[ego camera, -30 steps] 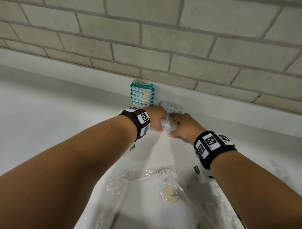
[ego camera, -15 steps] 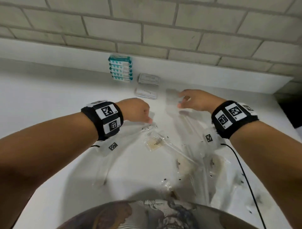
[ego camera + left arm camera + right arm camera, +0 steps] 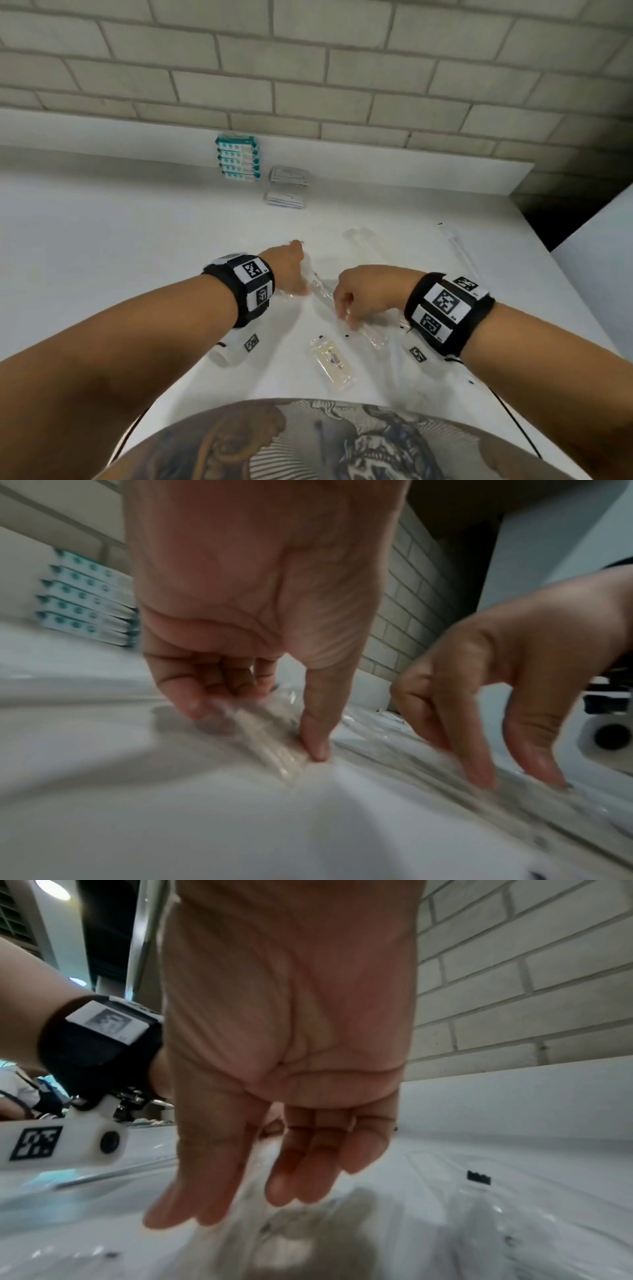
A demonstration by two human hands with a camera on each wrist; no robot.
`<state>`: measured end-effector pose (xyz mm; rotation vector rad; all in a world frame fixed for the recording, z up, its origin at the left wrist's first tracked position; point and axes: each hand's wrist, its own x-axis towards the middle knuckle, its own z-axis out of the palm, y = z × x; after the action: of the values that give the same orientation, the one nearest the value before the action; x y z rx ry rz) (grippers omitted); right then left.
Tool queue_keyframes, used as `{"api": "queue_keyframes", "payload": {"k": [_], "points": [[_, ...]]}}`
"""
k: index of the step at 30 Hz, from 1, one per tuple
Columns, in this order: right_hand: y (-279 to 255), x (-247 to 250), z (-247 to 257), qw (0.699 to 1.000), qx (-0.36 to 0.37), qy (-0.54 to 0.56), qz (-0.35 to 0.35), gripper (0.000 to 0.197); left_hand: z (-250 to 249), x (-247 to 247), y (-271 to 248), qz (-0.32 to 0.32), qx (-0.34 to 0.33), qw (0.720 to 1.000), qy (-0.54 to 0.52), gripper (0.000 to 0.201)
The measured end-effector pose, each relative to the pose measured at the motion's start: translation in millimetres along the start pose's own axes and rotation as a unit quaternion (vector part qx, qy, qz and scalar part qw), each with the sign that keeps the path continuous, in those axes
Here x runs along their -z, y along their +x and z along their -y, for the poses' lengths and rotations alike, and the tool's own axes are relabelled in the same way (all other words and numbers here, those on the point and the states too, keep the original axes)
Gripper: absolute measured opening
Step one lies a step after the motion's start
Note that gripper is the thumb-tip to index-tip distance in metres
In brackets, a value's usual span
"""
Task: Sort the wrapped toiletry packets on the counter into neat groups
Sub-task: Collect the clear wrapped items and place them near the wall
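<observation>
A long clear-wrapped packet (image 3: 322,294) lies slantwise on the white counter (image 3: 102,240). My left hand (image 3: 303,289) pinches its far end between thumb and curled fingers, shown close in the left wrist view (image 3: 257,731). My right hand (image 3: 344,315) points down with fairly straight fingers (image 3: 291,1191), whose tips touch the near part of the same packet (image 3: 428,767). A small clear packet with a beige item (image 3: 334,363) lies near the front. Against the back ledge stand a stack of teal packets (image 3: 238,161) and a pile of white sachets (image 3: 287,186).
More clear long packets lie behind the hands (image 3: 359,240) and at the far right (image 3: 459,246). A brick wall (image 3: 308,68) rises behind the ledge. The counter ends at the right, by a dark gap (image 3: 565,212). A black cable (image 3: 513,421) trails from my right wrist.
Both hands have drawn back from the white sachets by the wall to the clear packets nearer the front. The left hand has taken hold of a long clear packet.
</observation>
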<state>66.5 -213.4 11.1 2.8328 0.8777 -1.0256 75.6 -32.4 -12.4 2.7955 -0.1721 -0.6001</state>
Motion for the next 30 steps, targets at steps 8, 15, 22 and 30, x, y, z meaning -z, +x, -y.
{"api": "queue_keyframes", "payload": {"k": [8, 15, 22, 30], "points": [[-25, 2, -20, 0.989, -0.036, -0.042, -0.134, 0.024, 26, 6, -37, -0.111, 0.029, 0.993, -0.018, 0.036], [-17, -31, -3, 0.975, 0.072, -0.177, -0.116, 0.046, -24, -24, -88, 0.050, -0.160, 0.984, -0.057, 0.026], [-12, -35, -17, 0.971, -0.034, -0.207, -0.116, 0.068, -43, -63, -93, 0.067, -0.176, 0.974, 0.127, 0.071], [-24, -35, -33, 0.966, -0.013, -0.190, -0.177, 0.020, -41, -73, -93, 0.009, -0.028, 0.999, 0.035, 0.049]]}}
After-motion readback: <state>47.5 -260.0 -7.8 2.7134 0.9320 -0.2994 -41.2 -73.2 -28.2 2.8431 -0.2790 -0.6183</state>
